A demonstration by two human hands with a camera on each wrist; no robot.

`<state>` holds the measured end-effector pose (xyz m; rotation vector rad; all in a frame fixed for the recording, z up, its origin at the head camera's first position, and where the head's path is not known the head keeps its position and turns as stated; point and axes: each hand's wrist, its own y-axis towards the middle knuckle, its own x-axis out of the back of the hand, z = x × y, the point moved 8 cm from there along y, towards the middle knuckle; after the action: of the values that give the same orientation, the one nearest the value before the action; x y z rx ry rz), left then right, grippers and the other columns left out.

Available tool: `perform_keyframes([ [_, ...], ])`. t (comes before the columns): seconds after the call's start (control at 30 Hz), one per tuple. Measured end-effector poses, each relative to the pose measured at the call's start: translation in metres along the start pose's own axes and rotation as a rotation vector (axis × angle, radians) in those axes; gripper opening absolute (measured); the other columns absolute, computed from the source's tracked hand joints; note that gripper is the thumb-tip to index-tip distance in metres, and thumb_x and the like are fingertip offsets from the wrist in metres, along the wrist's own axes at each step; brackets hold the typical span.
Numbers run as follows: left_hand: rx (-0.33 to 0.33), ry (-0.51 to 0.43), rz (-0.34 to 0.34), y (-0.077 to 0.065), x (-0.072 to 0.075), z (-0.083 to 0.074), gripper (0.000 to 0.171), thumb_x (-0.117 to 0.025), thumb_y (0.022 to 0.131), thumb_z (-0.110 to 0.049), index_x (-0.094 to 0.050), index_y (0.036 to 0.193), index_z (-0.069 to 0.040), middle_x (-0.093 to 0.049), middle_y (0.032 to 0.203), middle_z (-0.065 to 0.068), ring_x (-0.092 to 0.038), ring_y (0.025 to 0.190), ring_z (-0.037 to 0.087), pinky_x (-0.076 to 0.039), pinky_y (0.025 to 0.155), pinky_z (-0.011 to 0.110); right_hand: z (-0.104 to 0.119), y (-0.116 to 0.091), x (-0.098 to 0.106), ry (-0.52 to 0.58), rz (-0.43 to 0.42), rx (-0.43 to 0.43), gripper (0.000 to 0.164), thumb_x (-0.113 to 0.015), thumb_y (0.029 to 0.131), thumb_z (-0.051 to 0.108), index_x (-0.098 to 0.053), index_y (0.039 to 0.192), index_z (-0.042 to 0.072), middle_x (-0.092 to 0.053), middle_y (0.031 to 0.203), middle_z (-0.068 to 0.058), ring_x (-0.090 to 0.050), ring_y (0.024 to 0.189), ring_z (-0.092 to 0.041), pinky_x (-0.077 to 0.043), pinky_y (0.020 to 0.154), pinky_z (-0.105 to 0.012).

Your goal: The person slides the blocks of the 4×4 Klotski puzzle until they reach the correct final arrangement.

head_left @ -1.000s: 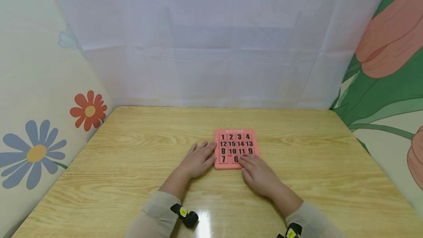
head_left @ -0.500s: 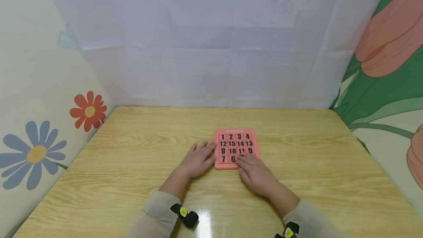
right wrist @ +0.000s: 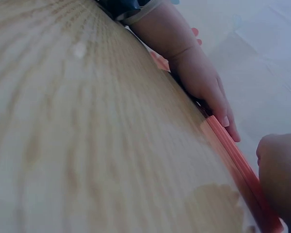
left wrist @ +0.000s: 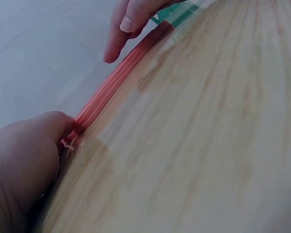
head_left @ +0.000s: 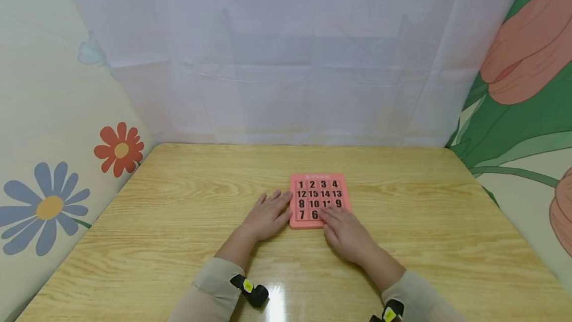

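Observation:
A pink number sliding puzzle (head_left: pixel 314 199) lies flat on the wooden table in the head view. Rows read 1 2 3 4, then 12 15 14 13, then 8 10 11 9, with 7 and 6 at the lower left. Against its left edge rests my left hand (head_left: pixel 267 216), fingers extended. My right hand (head_left: pixel 350 235) reaches over the lower right corner, its fingertips on or just over the tiles. It hides the bottom row right of the 6 and part of the 11. The left wrist view shows the puzzle's ridged side (left wrist: pixel 111 90) beside my left thumb.
Pale wood grain covers the table (head_left: pixel 201 178). A white cloth (head_left: pixel 277 63) hangs behind its far edge. Flower-printed panels stand at the left (head_left: pixel 40 113) and right (head_left: pixel 527 128). Black wrist cameras sit on both sleeves.
The 6 tile slid left, up against the 7, and my right hand shifted slightly left with it. Over the last half second it has hardly moved. My left hand stayed in place.

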<state>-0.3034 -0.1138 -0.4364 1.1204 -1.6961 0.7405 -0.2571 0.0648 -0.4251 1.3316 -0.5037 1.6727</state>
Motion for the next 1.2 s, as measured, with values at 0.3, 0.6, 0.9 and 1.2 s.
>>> perform_keyframes([
  [0.3,0.005,0.001,0.013,0.0,0.0,0.0,0.058,-0.04,0.104,-0.04,-0.03,0.155,-0.013,-0.031,0.161,0.003,-0.02,0.152,0.028,-0.005,0.125,0.052,-0.009,-0.004,0.004,0.025,0.006,-0.034,0.043,-0.046,0.102,0.025,-0.053,0.141,0.008,-0.049,0.15,-0.009,-0.043,0.141,-0.029,-0.032,0.119,-0.046],
  [0.6,0.009,0.006,0.021,0.0,0.001,0.0,0.058,-0.04,0.104,-0.04,-0.029,0.155,-0.014,-0.031,0.161,0.002,-0.02,0.152,0.027,-0.006,0.125,0.052,-0.025,-0.013,0.01,0.021,-0.011,-0.089,0.043,-0.048,0.102,0.024,-0.053,0.14,0.006,-0.05,0.149,-0.011,-0.043,0.141,-0.03,-0.033,0.118,-0.047],
  [0.9,0.024,-0.002,0.021,-0.001,0.0,0.0,0.058,-0.039,0.104,-0.041,-0.029,0.155,-0.015,-0.03,0.161,0.001,-0.019,0.152,0.026,-0.004,0.126,0.051,-0.034,-0.021,0.011,0.023,0.0,-0.112,0.043,-0.047,0.102,0.025,-0.053,0.14,0.006,-0.05,0.149,-0.011,-0.044,0.14,-0.031,-0.034,0.118,-0.048],
  [1.2,0.019,0.001,0.006,-0.001,0.001,-0.001,0.057,-0.04,0.104,-0.04,-0.031,0.154,-0.014,-0.032,0.16,0.002,-0.02,0.152,0.027,-0.005,0.125,0.052,-0.032,-0.021,0.009,0.022,-0.002,-0.101,0.043,-0.049,0.101,0.023,-0.054,0.14,0.006,-0.05,0.148,-0.011,-0.045,0.139,-0.032,-0.036,0.116,-0.049],
])
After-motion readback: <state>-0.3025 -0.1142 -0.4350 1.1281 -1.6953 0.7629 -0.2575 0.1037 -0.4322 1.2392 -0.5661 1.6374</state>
